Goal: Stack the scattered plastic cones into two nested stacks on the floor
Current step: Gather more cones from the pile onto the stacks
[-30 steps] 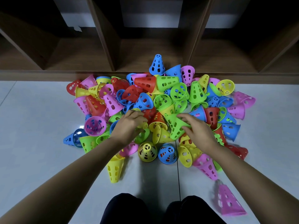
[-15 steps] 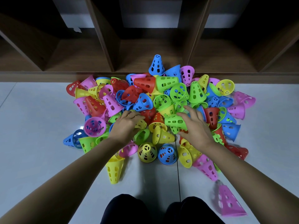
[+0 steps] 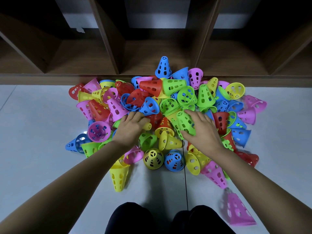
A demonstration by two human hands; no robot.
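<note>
Okay, head view, only view I've got: the right hand [image 3: 202,130] now has the green cone [image 3: 185,123] gripped, thumb across its wide end and fingers wrapped over the far side. A second ago that cone lies crosswise in the heap with the hand just on top of it; now its tip is swung up and away from the person, so I read it as coming free of the pile [image 3: 152,87]. The left hand [image 3: 130,130] has crept a bit deeper into the pile. Its fingers are curved over the cones and its thumb is against the tip of a small yellow cone [image 3: 148,126], but I can't tell whether it actually grips it. The rest of the cones haven't moved: still one loose heap on the floor [image 3: 42,124], up against the far edge where the shelf unit [image 3: 108,39] starts. No stack exists yet, so the task is at its first pick. Bare floor near the person looks like the obvious place to seat this one.
</note>
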